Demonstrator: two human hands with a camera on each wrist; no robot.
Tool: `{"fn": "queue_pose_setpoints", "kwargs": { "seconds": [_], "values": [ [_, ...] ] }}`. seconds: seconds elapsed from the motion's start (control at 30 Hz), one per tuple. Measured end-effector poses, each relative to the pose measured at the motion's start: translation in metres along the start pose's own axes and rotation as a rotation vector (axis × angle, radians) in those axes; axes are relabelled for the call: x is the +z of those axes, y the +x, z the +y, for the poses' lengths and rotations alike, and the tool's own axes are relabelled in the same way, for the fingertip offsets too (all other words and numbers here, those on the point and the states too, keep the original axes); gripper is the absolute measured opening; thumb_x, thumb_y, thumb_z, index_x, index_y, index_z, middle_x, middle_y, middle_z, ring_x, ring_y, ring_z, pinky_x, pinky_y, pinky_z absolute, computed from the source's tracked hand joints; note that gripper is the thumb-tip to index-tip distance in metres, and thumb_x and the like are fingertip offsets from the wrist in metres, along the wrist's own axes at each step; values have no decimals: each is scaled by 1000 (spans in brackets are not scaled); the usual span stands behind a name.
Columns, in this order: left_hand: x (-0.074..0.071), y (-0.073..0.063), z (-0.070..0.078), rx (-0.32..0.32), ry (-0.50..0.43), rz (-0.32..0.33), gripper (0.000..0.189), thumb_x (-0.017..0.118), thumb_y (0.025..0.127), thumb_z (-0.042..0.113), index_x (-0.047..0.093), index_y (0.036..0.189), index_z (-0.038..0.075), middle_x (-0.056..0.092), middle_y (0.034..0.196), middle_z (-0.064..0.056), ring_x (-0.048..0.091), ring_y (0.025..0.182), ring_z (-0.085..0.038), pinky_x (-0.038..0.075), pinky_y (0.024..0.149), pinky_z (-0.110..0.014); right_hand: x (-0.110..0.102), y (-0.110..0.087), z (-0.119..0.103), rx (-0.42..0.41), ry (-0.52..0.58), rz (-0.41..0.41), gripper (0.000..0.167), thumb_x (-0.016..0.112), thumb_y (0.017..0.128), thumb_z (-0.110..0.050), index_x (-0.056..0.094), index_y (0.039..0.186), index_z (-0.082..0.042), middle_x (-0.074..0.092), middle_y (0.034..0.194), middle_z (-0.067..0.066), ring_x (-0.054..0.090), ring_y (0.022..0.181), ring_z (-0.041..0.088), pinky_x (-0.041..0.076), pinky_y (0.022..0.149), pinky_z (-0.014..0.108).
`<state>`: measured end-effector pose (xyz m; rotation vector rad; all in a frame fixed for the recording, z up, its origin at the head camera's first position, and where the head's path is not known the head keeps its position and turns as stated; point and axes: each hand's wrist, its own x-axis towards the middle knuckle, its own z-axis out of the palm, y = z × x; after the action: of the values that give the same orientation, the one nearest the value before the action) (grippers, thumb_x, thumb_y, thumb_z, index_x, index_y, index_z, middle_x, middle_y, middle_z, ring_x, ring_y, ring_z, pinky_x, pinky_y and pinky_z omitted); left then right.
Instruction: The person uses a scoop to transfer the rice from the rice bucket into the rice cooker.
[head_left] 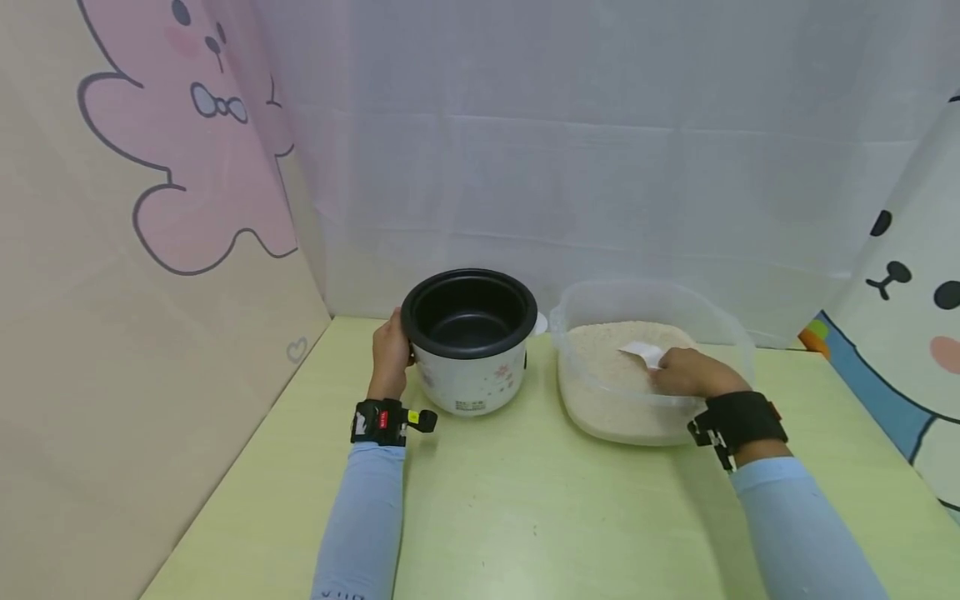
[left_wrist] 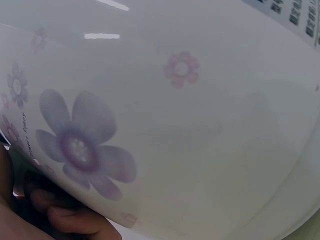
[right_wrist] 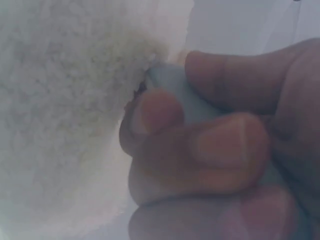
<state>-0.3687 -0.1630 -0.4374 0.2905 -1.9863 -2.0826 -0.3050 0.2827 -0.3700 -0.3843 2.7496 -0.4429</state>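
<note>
A white rice cooker (head_left: 472, 385) with flower prints stands on the table, its black inner pot (head_left: 467, 327) lidless and bare inside. My left hand (head_left: 389, 357) grips the cooker's left side; in the left wrist view curled fingers (left_wrist: 82, 222) wrap a dark part low on its flowered wall (left_wrist: 200, 130). To the right sits a clear plastic tub (head_left: 723, 329) of white rice (head_left: 596, 358). Over the rice, my right hand (head_left: 693, 372) holds a white scoop (head_left: 643, 351) by its handle, fingers wrapped round it. The scoop's tip lies at the rice surface.
Both containers stand near the back edge of the pale yellow-green table (head_left: 555, 517), close beside each other. A white curtain (head_left: 570, 183) hangs right behind them. Printed cloth walls (head_left: 217, 350) rise on the left and right sides.
</note>
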Motion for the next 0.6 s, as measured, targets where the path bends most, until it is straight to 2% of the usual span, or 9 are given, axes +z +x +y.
{"fn": "queue_pose_setpoints", "kwargs": {
  "seconds": [0.07, 0.27, 0.33, 0.53, 0.6],
  "values": [
    [1, 0, 0, 0, 5, 3, 49, 47, 103, 56, 48, 72, 18, 41, 64, 4, 42, 55, -12, 35, 51, -25, 0, 0, 0, -18, -1, -9, 34, 44, 104, -21, 62, 82, -3, 45, 71, 2, 45, 66, 19, 38, 66, 35],
    [1, 2, -1, 5, 5, 14, 48, 46, 105, 50, 48, 72, 16, 41, 63, 3, 41, 54, -12, 36, 49, -25, 1, 1, -1, -68, 47, -11, 41, 45, 106, -19, 50, 66, -14, 36, 63, -4, 35, 60, 14, 32, 61, 32],
    [1, 3, -1, 7, 5, 15, 48, 46, 105, 49, 48, 71, 16, 41, 62, 3, 41, 53, -12, 36, 49, -25, 1, 0, -1, -81, 60, -6, 42, 46, 106, -19, 47, 65, -16, 34, 63, -5, 33, 58, 13, 31, 60, 31],
    [1, 2, -1, 9, -1, 25, 49, 47, 104, 51, 46, 69, 16, 40, 60, 4, 40, 52, -11, 35, 48, -25, 1, 3, 0, -116, 65, -3, 36, 47, 106, -19, 61, 74, -9, 39, 66, -3, 37, 60, 13, 33, 61, 32],
    [2, 2, -1, 11, -6, 25, 49, 48, 105, 49, 46, 68, 16, 40, 59, 4, 40, 51, -11, 34, 47, -25, 1, 4, 1, -121, 61, -8, 35, 47, 106, -20, 68, 82, -5, 48, 69, -2, 42, 62, 14, 37, 62, 33]
  ]
}}
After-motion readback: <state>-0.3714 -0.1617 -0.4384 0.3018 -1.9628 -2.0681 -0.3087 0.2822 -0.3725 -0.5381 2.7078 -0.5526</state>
